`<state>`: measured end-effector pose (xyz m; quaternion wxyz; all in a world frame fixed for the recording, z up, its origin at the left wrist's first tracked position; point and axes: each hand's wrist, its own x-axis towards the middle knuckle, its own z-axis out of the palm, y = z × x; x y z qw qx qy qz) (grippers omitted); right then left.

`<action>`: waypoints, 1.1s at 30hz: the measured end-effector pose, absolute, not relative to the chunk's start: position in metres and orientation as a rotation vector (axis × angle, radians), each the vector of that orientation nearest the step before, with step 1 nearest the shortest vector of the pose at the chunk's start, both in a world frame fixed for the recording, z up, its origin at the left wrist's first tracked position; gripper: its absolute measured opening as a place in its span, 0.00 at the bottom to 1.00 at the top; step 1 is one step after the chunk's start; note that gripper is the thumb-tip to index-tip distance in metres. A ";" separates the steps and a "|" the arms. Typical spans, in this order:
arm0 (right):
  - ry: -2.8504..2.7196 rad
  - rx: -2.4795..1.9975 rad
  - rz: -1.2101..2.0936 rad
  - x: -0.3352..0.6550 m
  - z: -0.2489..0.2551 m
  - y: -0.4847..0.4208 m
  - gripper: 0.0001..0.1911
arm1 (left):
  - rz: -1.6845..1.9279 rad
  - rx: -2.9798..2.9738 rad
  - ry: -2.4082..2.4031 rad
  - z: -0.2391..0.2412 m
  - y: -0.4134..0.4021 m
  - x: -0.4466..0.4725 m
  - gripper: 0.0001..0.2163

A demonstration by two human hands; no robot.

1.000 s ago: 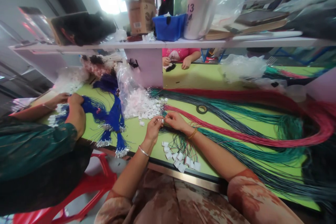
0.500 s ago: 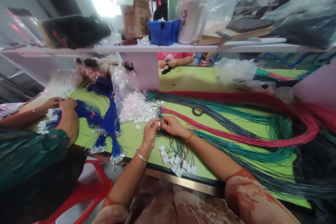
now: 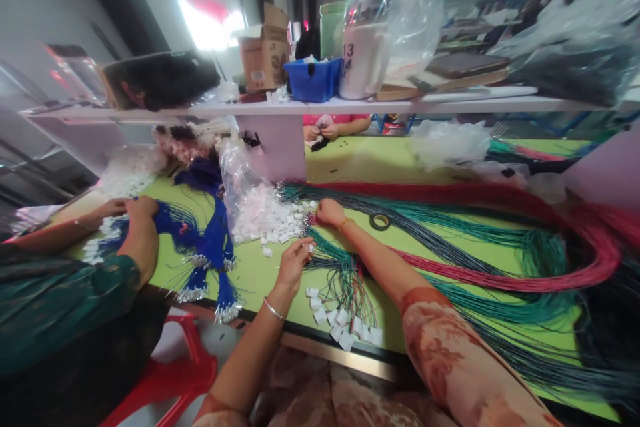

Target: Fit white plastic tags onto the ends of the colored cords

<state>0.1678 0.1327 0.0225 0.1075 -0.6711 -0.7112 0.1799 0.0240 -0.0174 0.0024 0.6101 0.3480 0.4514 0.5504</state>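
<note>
My left hand (image 3: pixel 293 265) pinches a small white connector housing (image 3: pixel 311 249) above the green table. Beyond it, my right hand (image 3: pixel 330 213) reaches to the tips of a red wire bundle (image 3: pixel 450 267). Its fingers are curled closed, and whatever they hold is hidden. A heap of loose white connector housings (image 3: pixel 270 217) lies left of my right hand, partly in a clear plastic bag (image 3: pixel 237 163). Green wires (image 3: pixel 330 250) run beneath my right forearm. Nearer me, several white connectors with wires attached (image 3: pixel 345 328) lie by the table edge.
A roll of dark tape (image 3: pixel 380 221) rests among the wire bundles. Blue wire bundles (image 3: pixel 213 237) lie left, beside a co-worker's hands (image 3: pixel 137 210). Across the table another person's hands (image 3: pixel 323 131) handle small black pieces. A shelf (image 3: pixel 260 107) carries a blue bin (image 3: pixel 313 80) and a mug (image 3: pixel 357 63).
My right hand has left my left hand and moved away from me to the red wire tips. My left hand keeps the white connector housing. The view has tilted up slightly.
</note>
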 end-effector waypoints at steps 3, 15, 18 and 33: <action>-2.079 -1.867 0.486 0.169 0.023 0.129 0.12 | 1.278 0.796 1.035 0.002 -0.017 0.022 0.18; -1.838 -1.011 1.217 0.185 0.030 0.043 0.12 | 1.345 0.690 0.910 -0.001 -0.015 0.027 0.16; -1.886 -1.056 1.168 0.183 0.027 0.030 0.09 | 1.371 0.675 0.875 -0.001 -0.014 0.026 0.15; -1.995 -1.105 0.805 0.178 0.029 0.011 0.06 | 1.357 0.708 0.887 -0.002 -0.014 0.025 0.14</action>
